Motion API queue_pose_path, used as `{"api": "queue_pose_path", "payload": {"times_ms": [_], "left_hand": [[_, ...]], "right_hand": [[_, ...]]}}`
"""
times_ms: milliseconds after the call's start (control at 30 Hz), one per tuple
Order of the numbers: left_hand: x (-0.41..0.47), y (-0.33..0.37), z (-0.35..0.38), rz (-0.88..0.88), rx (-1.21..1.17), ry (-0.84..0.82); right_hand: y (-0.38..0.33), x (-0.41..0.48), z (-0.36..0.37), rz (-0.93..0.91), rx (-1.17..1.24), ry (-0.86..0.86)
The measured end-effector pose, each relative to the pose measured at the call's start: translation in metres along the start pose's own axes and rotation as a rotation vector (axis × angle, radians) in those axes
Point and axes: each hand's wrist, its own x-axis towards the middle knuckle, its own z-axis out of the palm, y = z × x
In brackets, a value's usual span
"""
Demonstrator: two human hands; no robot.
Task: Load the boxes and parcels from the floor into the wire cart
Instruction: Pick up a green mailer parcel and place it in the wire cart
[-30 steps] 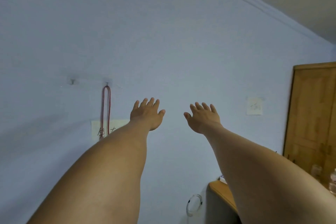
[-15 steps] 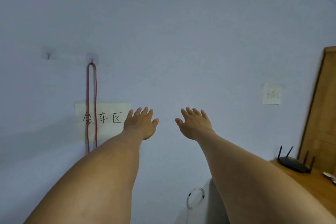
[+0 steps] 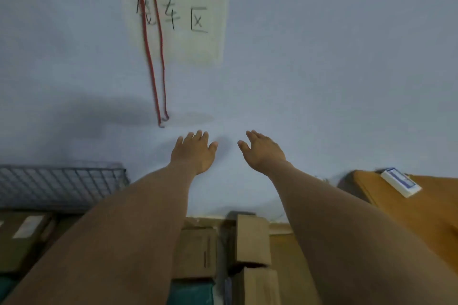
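Fingers [image 3: 198,136] straight and lightly spread, a person's left hand [image 3: 194,156] and right hand [image 3: 264,155] reach forward side by side, backs up, holding nothing, against a pale blue wall [image 3: 322,57]. Both bare forearms run in from the six o'clock edge, and the hands are apart from each other.

At nine o'clock, the grey mesh of the wire cart [image 3: 59,181] stands against the wall. Brown labelled boxes [image 3: 22,235] lie just below that mesh at eight o'clock; whether they sit inside the cart cannot be told.

Between the forearms at six o'clock, more cardboard crowds together. A flat carton [image 3: 195,252] lies there with a taller carton [image 3: 251,238] just beside it toward five o'clock, and a teal parcel [image 3: 190,292] shows at the bottom edge.

At three o'clock a wooden counter [image 3: 433,218] carries a small white-and-blue box [image 3: 400,182].

At twelve o'clock a paper sign [image 3: 198,39] with handwritten characters is fixed to the wall, and a looped red cord [image 3: 152,77] hangs across its nine o'clock side.
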Motion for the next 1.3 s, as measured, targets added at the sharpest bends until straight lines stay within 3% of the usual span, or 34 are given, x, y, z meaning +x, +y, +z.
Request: {"api": "queue_pose_path", "payload": {"times_ms": [233,500,700,967,1300], "left_hand": [[-0.035,-0.073,0.249,-0.308,-0.224,-0.301],[-0.083,-0.174,0.545,-0.745,-0.532,-0.553],[-0.133,-0.232,0.705,-1.028,-0.681,-0.636],[-0.153,-0.284,0.838,-1.245,-1.056,-0.541],[-0.134,-0.308,0.879,-1.102,-1.408,-0.592]], "right_hand": [[0.035,0.007,0.255,0.050,0.247,-0.388],[0.080,-0.041,0.572,0.455,0.473,-0.696],[0.115,-0.078,0.753,0.786,0.524,-0.753],[0.148,-0.096,0.885,1.032,0.665,-0.660],[0.170,-0.087,0.940,1.022,1.110,-0.634]]}}
